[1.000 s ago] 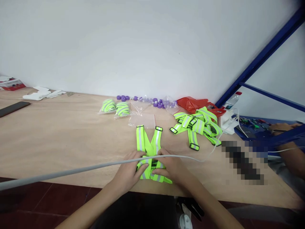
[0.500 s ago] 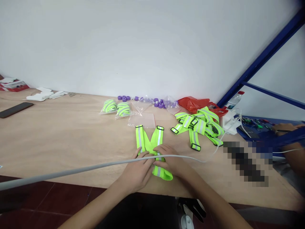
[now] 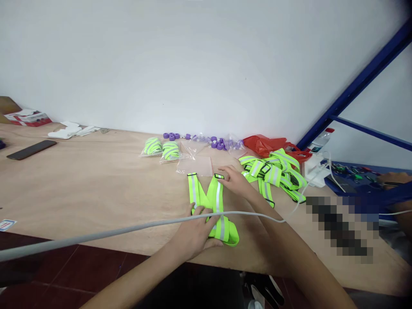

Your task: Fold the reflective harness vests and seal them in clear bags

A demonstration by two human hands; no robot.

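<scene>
A neon-yellow reflective strap harness (image 3: 215, 199) with silver stripes lies on the table before me, its two upper ends spread in a V and its lower part folded. My left hand (image 3: 198, 231) rests on the middle of the harness, fingers apart and pressing it down. At the top of the right strap, my right hand (image 3: 236, 181) pinches the end beside its black buckle (image 3: 219, 176). Another black buckle (image 3: 192, 174) tops the left strap. Just beyond lies a flat clear plastic bag (image 3: 196, 165).
Several more reflective straps (image 3: 273, 171) lie heaped at right, by a red plastic bag (image 3: 262, 145). Two bagged straps (image 3: 170, 151) and purple rolls (image 3: 219, 143) stand near the wall. A white cable (image 3: 135, 224) crosses the view above my left hand. Another person's arm (image 3: 397, 180) shows at far right.
My right hand has moved from the middle of the harness up to the right strap's buckle end. My left hand stays on the folded middle. The view has shifted slightly.
</scene>
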